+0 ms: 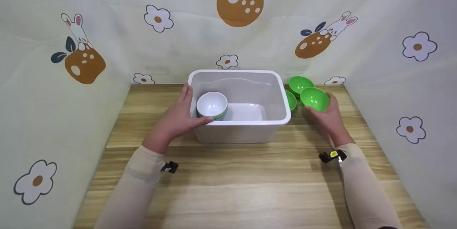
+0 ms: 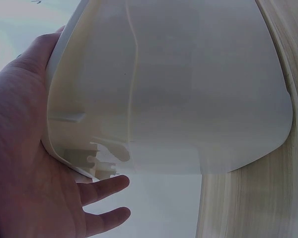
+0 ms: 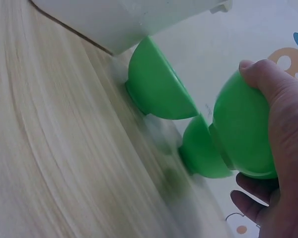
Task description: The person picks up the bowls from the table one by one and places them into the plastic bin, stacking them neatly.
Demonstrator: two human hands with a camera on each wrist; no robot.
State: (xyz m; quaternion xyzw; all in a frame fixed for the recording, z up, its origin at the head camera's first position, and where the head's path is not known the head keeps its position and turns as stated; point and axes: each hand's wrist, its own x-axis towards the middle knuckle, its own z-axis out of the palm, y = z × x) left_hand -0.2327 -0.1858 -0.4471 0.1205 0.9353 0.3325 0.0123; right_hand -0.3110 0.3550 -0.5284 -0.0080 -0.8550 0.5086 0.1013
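A white plastic bin (image 1: pixel 242 122) stands mid-table. Inside it, at the front left, sits a stack of bowls (image 1: pixel 212 105), white inside with green sides. My left hand (image 1: pixel 178 116) rests on the bin's front-left corner, fingers along the left wall and thumb by the front rim. In the left wrist view the palm (image 2: pixel 25 163) lies flat against the bin wall (image 2: pixel 188 99). My right hand (image 1: pixel 326 116) grips a tilted green bowl (image 1: pixel 314 98) just right of the bin. In the right wrist view, its thumb and fingers curl round that bowl (image 3: pixel 243 134).
Two more green bowls stand by the bin's right side, one behind (image 1: pixel 299 84) and one against the wall (image 1: pixel 291 100); both show in the right wrist view (image 3: pixel 159 84) (image 3: pixel 201 151). Patterned cloth walls enclose the wooden table (image 1: pixel 228 179) on three sides.
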